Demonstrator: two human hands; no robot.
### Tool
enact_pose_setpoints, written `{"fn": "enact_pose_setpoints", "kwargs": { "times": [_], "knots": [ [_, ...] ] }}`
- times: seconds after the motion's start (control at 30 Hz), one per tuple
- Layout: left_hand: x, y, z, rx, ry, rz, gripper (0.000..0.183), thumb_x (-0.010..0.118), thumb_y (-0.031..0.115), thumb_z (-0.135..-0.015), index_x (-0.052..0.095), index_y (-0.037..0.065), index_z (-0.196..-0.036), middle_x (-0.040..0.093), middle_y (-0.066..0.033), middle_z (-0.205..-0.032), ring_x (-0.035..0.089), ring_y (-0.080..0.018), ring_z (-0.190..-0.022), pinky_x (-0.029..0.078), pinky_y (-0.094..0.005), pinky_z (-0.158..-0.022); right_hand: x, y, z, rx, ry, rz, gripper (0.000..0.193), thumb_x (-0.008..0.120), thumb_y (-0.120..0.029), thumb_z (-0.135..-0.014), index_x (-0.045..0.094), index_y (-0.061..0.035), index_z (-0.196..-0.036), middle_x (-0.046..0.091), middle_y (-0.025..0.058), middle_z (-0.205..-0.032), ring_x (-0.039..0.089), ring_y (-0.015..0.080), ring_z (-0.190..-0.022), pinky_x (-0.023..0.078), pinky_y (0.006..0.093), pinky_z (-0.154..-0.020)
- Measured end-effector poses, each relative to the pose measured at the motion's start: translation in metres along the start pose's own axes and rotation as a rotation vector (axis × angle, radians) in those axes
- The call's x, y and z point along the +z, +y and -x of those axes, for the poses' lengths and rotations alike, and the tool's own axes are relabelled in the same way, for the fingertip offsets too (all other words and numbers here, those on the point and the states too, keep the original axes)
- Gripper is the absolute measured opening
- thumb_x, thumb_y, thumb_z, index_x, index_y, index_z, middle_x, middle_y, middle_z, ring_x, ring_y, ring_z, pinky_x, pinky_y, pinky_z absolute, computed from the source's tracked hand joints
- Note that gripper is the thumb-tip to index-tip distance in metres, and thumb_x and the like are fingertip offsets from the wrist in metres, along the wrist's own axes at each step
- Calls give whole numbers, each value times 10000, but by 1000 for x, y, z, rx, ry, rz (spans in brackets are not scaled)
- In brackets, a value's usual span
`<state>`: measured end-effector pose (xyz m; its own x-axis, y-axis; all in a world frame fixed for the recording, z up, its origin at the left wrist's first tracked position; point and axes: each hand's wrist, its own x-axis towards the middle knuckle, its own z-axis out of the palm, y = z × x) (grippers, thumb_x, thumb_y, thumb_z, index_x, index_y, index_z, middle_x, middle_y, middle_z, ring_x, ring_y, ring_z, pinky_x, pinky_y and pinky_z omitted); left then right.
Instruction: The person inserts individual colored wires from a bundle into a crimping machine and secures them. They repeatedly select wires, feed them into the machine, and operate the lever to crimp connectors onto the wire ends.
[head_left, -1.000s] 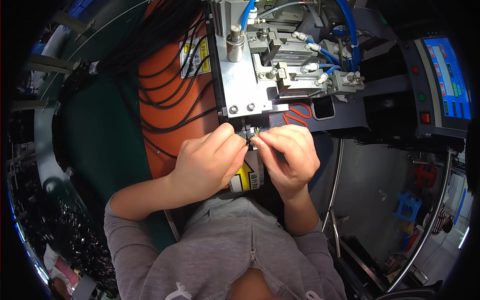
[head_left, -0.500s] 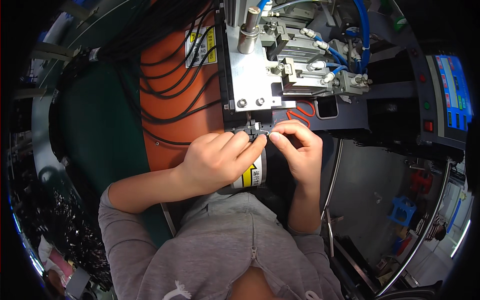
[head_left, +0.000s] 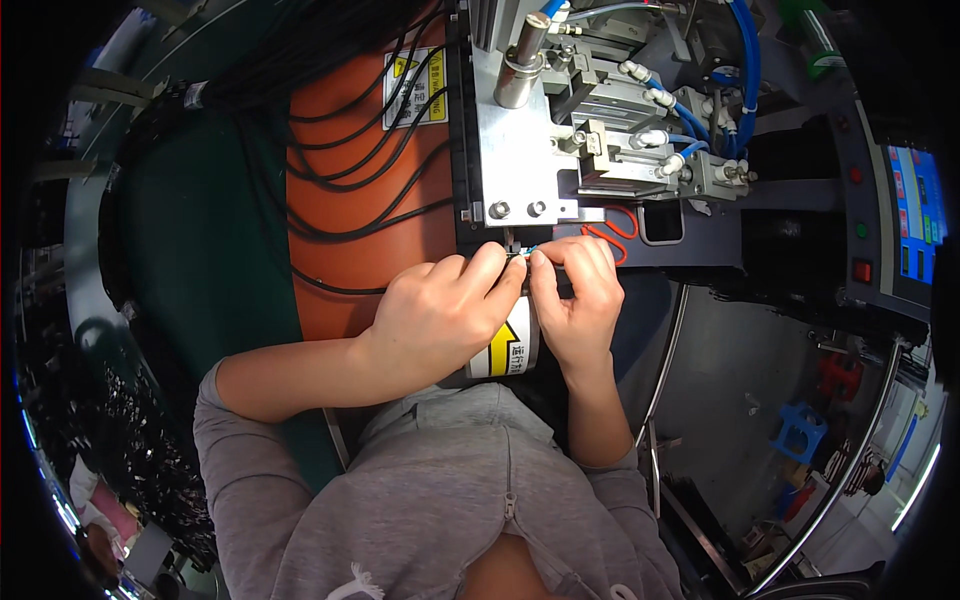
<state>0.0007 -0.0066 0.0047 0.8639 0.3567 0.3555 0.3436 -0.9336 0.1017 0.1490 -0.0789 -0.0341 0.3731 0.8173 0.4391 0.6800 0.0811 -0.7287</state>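
My left hand (head_left: 438,308) is closed, thumb and forefinger pinched together at the front of the machine's metal plate (head_left: 515,165). What those fingers hold is too small to make out. Right beside them, my right hand (head_left: 577,295) pinches a few thin, pale and bluish wires (head_left: 528,251). The fingertips of both hands nearly meet. They largely cover the small black fixture under the plate. A black cable (head_left: 350,291) runs from the left and disappears behind my left hand.
Red-handled scissors (head_left: 628,222) lie right of the plate, beside a dark rectangular tray with a pale rim (head_left: 678,238). Pneumatic cylinders (head_left: 625,170) with blue hoses stand behind. Several black cables cross the orange surface (head_left: 320,215) at left. A screen (head_left: 915,215) is at far right.
My right hand has moved slightly left and its fingers have curled in, closer to my left fingertips. The fixture, visible before, is now mostly covered. The whole view has shifted a little.
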Motion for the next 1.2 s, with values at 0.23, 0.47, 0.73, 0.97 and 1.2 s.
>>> {"fn": "enact_pose_setpoints", "kwargs": {
  "times": [0.23,0.47,0.73,0.97,1.2],
  "knots": [
    [5,-5,1,7,48,10,274,651,84,-726,695,93,-997,421,8,-666,491,-84,-532,375,-236,-438,14,12,11,480,-11,-556,75,560,10,-805,547,-2,-732,555,40,-721,499,114,-675,399,256,-621],
    [8,-14,-1,11,101,121,216,649,115,-714,695,113,-924,514,11,-712,532,-112,-576,403,-256,-486,20,16,16,480,18,-477,70,527,-17,-831,535,4,-764,552,43,-724,506,102,-676,413,249,-628],
    [-3,-8,7,-67,50,0,206,649,72,-721,704,112,-915,543,-1,-725,562,-151,-603,430,-289,-528,39,35,21,597,4,-717,132,607,-137,-895,560,-46,-811,532,-39,-718,456,36,-647,381,202,-591],
    [-1,-8,15,-63,68,-111,252,626,55,-753,667,38,-1000,624,-55,-894,590,-179,-745,458,-295,-620,-80,-58,-25,-313,246,-1021,311,519,-220,-925,427,-8,-1134,597,177,-1032,546,263,-1038,393,387,-961],
    [-13,-15,27,-175,51,-32,245,668,117,-788,655,47,-1023,638,-45,-988,611,-206,-821,487,-314,-723,-119,-117,-43,-754,237,-1041,384,509,-301,-912,416,-27,-1164,600,167,-1040,536,272,-1036,394,409,-938]
  ]
}}
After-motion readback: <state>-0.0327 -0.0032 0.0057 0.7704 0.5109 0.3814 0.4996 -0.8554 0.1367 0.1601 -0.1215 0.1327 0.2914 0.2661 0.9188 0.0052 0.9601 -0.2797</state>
